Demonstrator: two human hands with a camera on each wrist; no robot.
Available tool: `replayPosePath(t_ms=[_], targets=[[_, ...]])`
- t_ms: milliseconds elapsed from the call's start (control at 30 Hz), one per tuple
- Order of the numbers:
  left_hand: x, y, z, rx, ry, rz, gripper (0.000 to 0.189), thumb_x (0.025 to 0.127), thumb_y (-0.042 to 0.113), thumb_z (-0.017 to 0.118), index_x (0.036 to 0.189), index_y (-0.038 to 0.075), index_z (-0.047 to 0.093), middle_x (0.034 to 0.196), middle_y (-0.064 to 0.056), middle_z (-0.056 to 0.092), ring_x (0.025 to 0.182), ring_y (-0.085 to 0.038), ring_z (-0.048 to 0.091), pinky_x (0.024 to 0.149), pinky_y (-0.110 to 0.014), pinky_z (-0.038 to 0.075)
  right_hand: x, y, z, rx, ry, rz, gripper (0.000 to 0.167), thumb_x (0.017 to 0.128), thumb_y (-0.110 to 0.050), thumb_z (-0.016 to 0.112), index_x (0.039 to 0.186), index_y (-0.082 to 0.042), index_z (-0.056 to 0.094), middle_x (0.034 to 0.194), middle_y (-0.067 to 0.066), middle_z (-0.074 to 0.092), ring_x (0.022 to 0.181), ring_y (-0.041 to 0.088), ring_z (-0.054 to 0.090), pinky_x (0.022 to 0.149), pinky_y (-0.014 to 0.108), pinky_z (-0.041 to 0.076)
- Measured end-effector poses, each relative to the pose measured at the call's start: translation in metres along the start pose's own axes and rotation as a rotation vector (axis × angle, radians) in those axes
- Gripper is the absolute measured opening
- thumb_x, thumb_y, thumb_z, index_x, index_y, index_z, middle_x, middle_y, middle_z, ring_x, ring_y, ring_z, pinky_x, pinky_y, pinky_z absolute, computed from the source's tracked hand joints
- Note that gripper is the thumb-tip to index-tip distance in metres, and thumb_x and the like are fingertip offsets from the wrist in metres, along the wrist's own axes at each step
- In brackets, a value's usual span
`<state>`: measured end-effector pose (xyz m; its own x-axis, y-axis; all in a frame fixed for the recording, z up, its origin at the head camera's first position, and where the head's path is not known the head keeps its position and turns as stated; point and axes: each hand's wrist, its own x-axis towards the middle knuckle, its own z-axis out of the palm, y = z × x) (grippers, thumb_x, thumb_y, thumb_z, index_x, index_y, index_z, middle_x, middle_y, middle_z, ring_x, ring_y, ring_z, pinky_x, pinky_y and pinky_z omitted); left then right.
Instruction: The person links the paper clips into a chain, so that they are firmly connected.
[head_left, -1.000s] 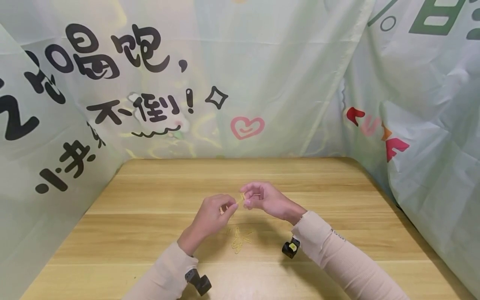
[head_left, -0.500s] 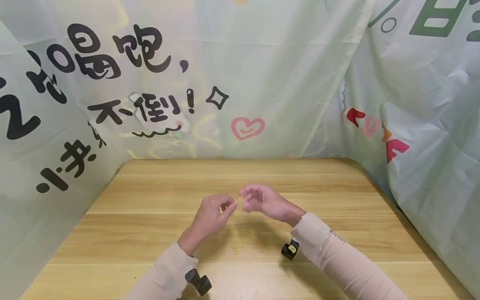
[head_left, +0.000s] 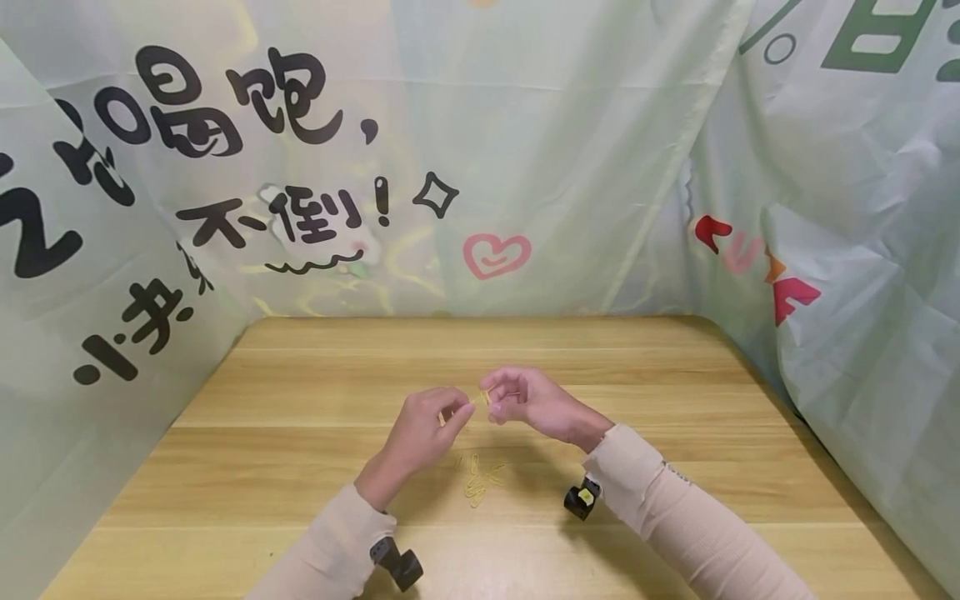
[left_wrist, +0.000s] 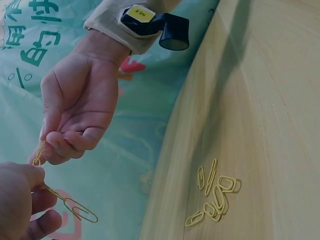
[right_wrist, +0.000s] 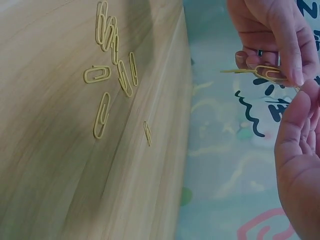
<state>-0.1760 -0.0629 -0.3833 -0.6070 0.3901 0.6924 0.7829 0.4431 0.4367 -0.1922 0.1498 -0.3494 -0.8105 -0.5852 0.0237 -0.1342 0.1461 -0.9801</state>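
Above the table, the thumb and index finger of my left hand [head_left: 423,425] pinch a short chain of gold paper clips. One linked paper clip [left_wrist: 80,209] dangles past these fingers in the left wrist view. Facing it, my right hand [head_left: 540,406] holds another paper clip [left_wrist: 39,150] between thumb and fingertips, and this clip meets the chain at the left fingertips. Fingers cover part of the join. In the right wrist view, the chain's clip [right_wrist: 270,72] sticks out beside the left thumb. Below both hands, several loose paper clips [right_wrist: 102,115] lie scattered on the wood.
The wooden table [head_left: 300,492] is backed and flanked by a printed pale green cloth [head_left: 570,167]. A small black camera sits on each wrist, the left one [head_left: 397,565] near the table's front. The loose clips lie closest to the left forearm.
My right hand dipped slightly toward the left one, then drew back a little. The left hand keeps its place and its pinch.
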Motion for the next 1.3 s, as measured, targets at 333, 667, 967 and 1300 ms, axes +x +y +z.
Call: replayPosePath(t_ms=[333, 667, 967, 1300], targets=[[0.0, -0.001, 0.0, -0.009, -0.002, -0.002, 0.011, 0.089, 0.005, 0.066, 0.078, 0.007, 0.066, 0.071, 0.001, 0.065, 0.061, -0.008, 0.055, 0.055, -0.029, 0.052, -0.003, -0.004, -0.003, -0.034, -0.018, -0.005, 0.032, 0.092, 0.001, 0.054, 0.121, 0.012, 0.048, 0.089, 0.009, 0.058, 0.079, 0.02, 0.058, 0.079, 0.036, 0.052], [-0.003, 0.0, 0.001, -0.005, -0.101, -0.042, 0.01, 0.09, 0.009, 0.066, 0.08, 0.008, 0.066, 0.073, 0.002, 0.064, 0.064, -0.007, 0.056, 0.058, -0.025, 0.052, 0.0, -0.009, -0.007, -0.195, 0.092, -0.014, 0.024, 0.091, 0.004, 0.051, 0.115, 0.006, 0.054, 0.089, 0.01, 0.059, 0.079, 0.023, 0.061, 0.078, 0.04, 0.054], [-0.005, 0.002, 0.004, -0.013, -0.2, -0.145, 0.005, 0.09, 0.012, 0.067, 0.086, 0.01, 0.067, 0.076, 0.004, 0.065, 0.064, -0.005, 0.055, 0.059, -0.02, 0.049, 0.0, -0.013, -0.001, -0.22, 0.106, -0.036, 0.023, 0.089, 0.007, 0.053, 0.112, 0.006, 0.055, 0.089, 0.011, 0.06, 0.078, 0.022, 0.061, 0.077, 0.04, 0.054], [-0.001, 0.009, 0.001, -0.185, -0.238, -0.35, 0.027, 0.097, 0.021, 0.06, 0.114, 0.0, 0.066, 0.094, -0.002, 0.068, 0.08, -0.015, 0.062, 0.072, -0.029, 0.053, 0.001, -0.01, 0.001, -0.243, 0.085, -0.041, 0.021, 0.093, -0.001, 0.057, 0.113, 0.004, 0.055, 0.092, 0.018, 0.061, 0.079, 0.022, 0.062, 0.076, 0.039, 0.054]])
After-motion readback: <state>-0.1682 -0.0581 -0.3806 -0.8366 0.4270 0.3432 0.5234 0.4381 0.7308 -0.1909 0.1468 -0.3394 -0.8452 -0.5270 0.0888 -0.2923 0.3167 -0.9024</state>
